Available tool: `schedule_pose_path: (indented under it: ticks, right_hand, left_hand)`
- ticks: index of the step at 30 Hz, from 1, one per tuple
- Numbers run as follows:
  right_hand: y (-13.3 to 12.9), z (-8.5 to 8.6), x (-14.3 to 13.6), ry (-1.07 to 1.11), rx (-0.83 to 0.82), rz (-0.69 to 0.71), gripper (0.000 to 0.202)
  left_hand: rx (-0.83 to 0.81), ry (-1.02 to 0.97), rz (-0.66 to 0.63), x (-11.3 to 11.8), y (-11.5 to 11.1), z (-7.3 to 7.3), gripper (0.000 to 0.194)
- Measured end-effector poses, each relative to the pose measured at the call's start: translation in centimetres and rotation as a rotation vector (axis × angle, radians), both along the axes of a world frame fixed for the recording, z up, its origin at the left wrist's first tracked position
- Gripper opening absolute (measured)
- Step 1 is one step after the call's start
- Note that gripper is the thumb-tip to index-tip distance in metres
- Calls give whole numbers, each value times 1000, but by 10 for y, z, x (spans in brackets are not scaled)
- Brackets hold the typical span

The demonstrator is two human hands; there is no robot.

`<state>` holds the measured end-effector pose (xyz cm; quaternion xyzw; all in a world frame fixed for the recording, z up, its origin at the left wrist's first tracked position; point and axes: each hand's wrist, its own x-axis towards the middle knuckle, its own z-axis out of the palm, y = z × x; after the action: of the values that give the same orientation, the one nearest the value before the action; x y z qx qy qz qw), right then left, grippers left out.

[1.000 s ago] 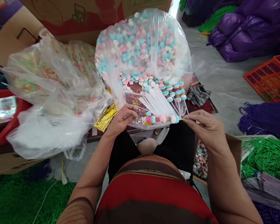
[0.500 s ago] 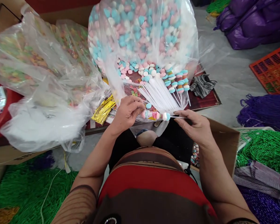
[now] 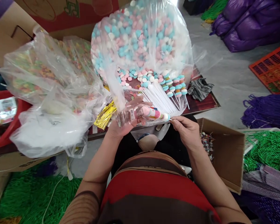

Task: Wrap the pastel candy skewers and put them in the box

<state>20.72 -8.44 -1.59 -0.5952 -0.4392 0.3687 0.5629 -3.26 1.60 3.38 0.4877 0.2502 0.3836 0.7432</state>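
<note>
A marshmallow skewer (image 3: pixel 155 114) in pink, white and blue lies inside a clear printed plastic wrapper (image 3: pixel 128 115). My left hand (image 3: pixel 122 127) is turned palm up beneath the wrapper, its fingers loosely curled round it. At the blue-and-white end of the skewer, my right hand (image 3: pixel 186 126) pinches the stick between thumb and fingers. Just beyond my hands lies a bundle of white sticks (image 3: pixel 157 98). Finished marshmallow skewers (image 3: pixel 175 85) rest at its right. Gold twist ties (image 3: pixel 105 115) sit near my left wrist.
A large bag of pink, blue and white marshmallows (image 3: pixel 142 34) stands at the back. Bagged ring-shaped candies (image 3: pixel 44 68) are left of it. A red tub (image 3: pixel 14 124) is at far left. On my right, a cardboard box (image 3: pixel 226 155) holds wrapped pieces; a grey striped cloth (image 3: pixel 200 89) lies on the table.
My left hand has turned from a pinch to palm up, with the wrapper now spread across it. My right hand has moved slightly left, close to the end of the marshmallows.
</note>
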Motion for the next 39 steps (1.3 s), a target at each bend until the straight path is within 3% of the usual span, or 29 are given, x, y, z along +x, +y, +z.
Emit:
schedule_pose_path:
  ticks: [3, 8, 11, 15, 19, 22, 24, 26, 29, 32, 36, 39]
  right_hand:
    - [1, 2, -7, 53, 7, -17, 20]
    - [0, 8, -13, 29, -8, -13, 25]
    - [-2, 10, -17, -72, 1, 1, 23]
    - [-2, 11, -30, -108, 8, -48, 23]
    - [-1, 6, -40, 115, -30, 7, 30]
    - [-1, 3, -41, 202, -20, 41, 32]
    - [0, 3, -41, 195, -18, 46, 31]
    - [1, 5, -44, 156, -28, 53, 30]
    - [3, 11, -52, 106, -31, 48, 31]
    - [4, 15, -55, 114, -28, 69, 32]
    - [4, 16, -48, 57, -34, 116, 31]
    - [5, 18, -49, 121, -69, 135, 33]
  left_hand:
    - [18, -9, 56, 13, -3, -9, 61]
    - [67, -74, 113, 24, -3, -2, 84]
    - [36, -46, 207, 34, -3, 2, 64]
    - [-11, -49, 319, 53, -10, -9, 44]
    - [-6, 2, 241, 56, -19, -18, 44]
    - [29, -81, 184, 46, -15, -9, 66]
    - [30, -135, 184, 43, -11, 1, 71]
    - [17, -140, 217, 47, -11, 7, 57]
    - [-17, -134, 256, 64, -21, 4, 38]
    - [-80, -105, 241, 75, -29, -2, 40]
    - [-58, -96, 287, 70, -22, -3, 43]
    - [-33, -37, 175, 65, -22, -8, 41]
